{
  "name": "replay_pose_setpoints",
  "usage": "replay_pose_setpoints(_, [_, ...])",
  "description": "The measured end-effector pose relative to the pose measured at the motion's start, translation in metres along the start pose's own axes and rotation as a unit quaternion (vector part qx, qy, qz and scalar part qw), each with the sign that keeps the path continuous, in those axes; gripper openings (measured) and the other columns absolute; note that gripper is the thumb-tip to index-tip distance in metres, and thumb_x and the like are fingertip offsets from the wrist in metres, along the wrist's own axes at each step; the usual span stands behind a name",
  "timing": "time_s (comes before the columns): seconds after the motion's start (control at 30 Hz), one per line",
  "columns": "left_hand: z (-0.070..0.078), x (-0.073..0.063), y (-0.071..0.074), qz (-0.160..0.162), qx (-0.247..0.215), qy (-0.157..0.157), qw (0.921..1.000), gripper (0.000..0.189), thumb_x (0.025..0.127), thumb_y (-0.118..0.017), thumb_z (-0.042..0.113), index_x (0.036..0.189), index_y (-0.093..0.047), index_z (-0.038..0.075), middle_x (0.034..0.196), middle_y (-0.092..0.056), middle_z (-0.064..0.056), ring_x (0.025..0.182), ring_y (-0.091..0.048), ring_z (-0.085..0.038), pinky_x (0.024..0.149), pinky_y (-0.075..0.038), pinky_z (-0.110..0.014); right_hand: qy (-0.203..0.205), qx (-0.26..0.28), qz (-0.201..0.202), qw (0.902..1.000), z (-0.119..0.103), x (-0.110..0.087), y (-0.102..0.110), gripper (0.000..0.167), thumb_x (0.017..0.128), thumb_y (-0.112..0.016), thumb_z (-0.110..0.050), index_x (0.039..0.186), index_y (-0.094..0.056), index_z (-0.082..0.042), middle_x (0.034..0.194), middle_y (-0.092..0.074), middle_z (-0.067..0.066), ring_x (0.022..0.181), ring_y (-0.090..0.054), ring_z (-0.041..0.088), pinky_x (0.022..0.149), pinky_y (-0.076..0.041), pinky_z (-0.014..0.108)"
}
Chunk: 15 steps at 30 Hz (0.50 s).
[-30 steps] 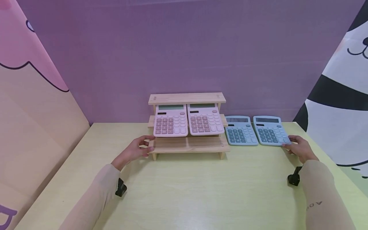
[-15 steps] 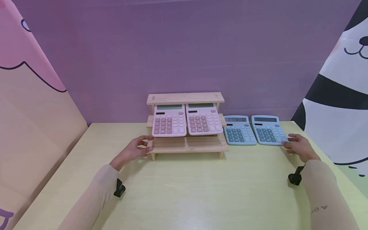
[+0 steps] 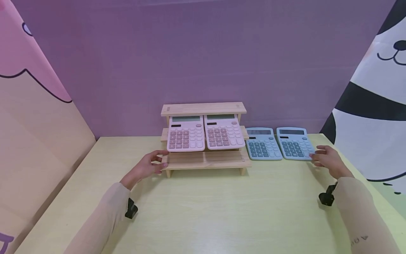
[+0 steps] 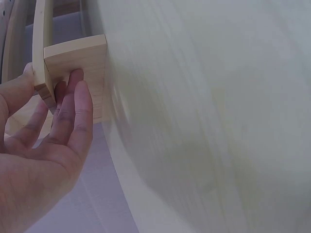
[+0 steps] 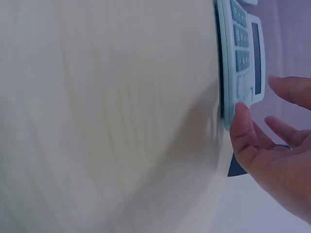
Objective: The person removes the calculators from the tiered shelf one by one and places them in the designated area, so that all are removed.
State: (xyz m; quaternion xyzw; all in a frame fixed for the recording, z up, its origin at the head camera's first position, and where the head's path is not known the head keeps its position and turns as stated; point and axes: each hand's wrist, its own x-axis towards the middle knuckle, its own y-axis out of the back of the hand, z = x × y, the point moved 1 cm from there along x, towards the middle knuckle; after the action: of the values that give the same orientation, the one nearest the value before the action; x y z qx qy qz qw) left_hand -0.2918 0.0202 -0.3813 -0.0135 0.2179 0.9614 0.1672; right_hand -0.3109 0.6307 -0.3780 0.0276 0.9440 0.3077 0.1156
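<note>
My left hand point(image 3: 146, 166) pinches the left end of the lowest board of a stepped wooden shelf point(image 3: 207, 161). In the left wrist view, the thumb lies on one face of that board point(image 4: 41, 53) and the fingers curl behind the other. Two pink calculators point(image 3: 186, 135) lean side by side on the middle step. On the table right of the shelf lie two blue calculators point(image 3: 263, 144). My right hand point(image 3: 330, 160) is at the lower right corner of the outer blue calculator point(image 3: 293, 144), fingers spread and thumb at its edge; whether the thumb touches is unclear.
The pale wooden tabletop point(image 3: 219, 211) stretches in front of the shelf. A purple backdrop point(image 3: 203, 53) rises close behind shelf and calculators. Printed panels stand at both sides, the panda panel point(image 3: 374, 141) close to my right hand.
My right hand has loosened from the outer blue calculator's corner and its fingers have lifted slightly. My left hand keeps its hold on the shelf. The head view has shifted a little.
</note>
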Motion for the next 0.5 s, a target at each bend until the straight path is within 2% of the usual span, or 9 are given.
replay_pose_setpoints(0.2, [0.000,0.000,0.000,0.000,0.002,-0.001,1.0000,0.053,0.089,-0.059,0.013,0.137,-0.037,0.005,0.119,-0.046,-0.023,0.090,-0.059,-0.024,0.081,-0.054,-0.040,0.018,-0.018,-0.011,0.9996,-0.009,-0.002,-0.007,0.076,0.093,-0.049,-0.024,0.138,-0.004,0.016,0.138,-0.018,0.039,0.082,-0.050,0.003,0.068,-0.051,0.015])
replay_pose_setpoints(0.5, [0.001,0.000,0.000,0.000,0.004,-0.001,1.0000,0.052,0.089,-0.058,0.013,0.137,-0.037,0.005,0.119,-0.046,-0.023,0.088,-0.059,-0.021,0.082,-0.054,-0.040,0.077,-0.022,-0.023,0.9965,-0.020,-0.007,-0.026,0.069,0.093,-0.049,-0.022,0.136,-0.010,0.017,0.134,-0.023,0.038,0.077,-0.043,-0.012,0.070,-0.053,0.018])
